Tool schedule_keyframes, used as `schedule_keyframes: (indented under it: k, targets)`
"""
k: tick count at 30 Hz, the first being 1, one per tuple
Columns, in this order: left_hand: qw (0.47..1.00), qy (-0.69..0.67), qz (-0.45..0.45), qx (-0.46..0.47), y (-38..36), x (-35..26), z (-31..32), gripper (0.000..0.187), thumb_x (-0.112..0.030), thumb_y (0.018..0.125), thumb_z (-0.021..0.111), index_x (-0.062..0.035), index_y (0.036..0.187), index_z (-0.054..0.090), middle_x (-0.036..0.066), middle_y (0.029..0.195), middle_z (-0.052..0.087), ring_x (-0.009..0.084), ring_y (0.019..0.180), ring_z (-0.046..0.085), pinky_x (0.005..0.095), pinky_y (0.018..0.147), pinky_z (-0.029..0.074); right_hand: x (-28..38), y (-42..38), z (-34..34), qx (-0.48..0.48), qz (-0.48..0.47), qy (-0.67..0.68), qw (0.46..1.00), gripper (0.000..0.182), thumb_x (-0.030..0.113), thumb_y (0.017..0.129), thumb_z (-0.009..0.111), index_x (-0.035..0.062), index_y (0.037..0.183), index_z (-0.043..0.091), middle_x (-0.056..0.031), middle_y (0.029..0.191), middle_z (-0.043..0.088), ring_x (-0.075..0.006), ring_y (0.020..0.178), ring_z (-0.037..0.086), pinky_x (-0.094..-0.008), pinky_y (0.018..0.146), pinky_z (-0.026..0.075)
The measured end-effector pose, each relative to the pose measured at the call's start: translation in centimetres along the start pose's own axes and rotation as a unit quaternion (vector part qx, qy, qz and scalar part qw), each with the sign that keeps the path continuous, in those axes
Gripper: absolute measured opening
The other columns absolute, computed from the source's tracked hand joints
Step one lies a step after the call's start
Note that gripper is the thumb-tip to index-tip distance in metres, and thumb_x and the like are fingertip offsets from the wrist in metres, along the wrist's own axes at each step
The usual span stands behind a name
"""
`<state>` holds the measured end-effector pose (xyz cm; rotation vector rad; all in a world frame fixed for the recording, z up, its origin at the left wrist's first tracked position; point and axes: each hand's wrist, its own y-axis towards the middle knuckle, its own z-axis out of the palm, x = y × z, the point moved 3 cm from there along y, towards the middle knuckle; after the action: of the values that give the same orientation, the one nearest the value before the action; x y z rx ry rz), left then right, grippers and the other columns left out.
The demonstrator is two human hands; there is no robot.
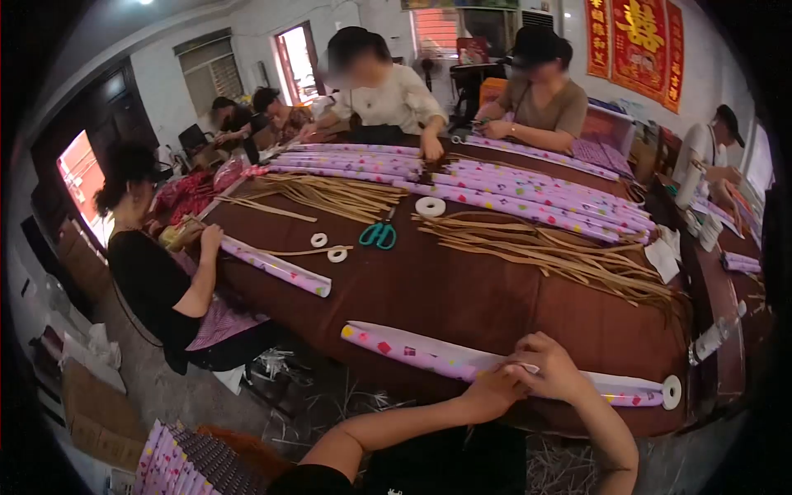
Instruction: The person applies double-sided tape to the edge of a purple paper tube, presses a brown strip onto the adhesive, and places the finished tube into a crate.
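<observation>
A lilac paper sheet (429, 351) with colored prints lies along the near table edge, its long edge curled over. My left hand (493, 393) rests at the middle of this paper, fingers bent toward the other hand and partly hidden. Touching it from the right, my right hand (551, 370) has its fingers pinched together. A small pale bit shows between the fingertips, too small to name. Beyond my right forearm the paper continues to a white tape roll (672, 392) standing at its right end.
Teal-handled scissors (379, 235), a larger tape roll (430, 207) and brown strips (544, 252) lie ahead. Rolled lilac tubes (536, 194) are stacked behind them. At left, a person in black (157, 264) handles another lilac roll (276, 266). More people work across the table.
</observation>
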<state>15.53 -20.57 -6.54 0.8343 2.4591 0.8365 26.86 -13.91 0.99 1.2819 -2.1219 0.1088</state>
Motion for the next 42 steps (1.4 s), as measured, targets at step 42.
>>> schedule_keyframes:
  k: [42]
  targets:
    - [0.978,0.107,-0.178,-0.033,-8.2,5.9,-5.8,0.026,-0.012,0.084,0.064,0.0001,0.107,0.061,0.014,0.108,0.059,0.0332,0.107,0.052,0.0458,0.096,0.039,1.2,19.3,14.4,0.244,-0.133,0.111,0.954,0.028,0.016,0.089,0.058,0.005,0.112,0.07,-0.0188,0.109,0.067,-0.0306,0.099,0.064,-0.0387,0.089,0.049]
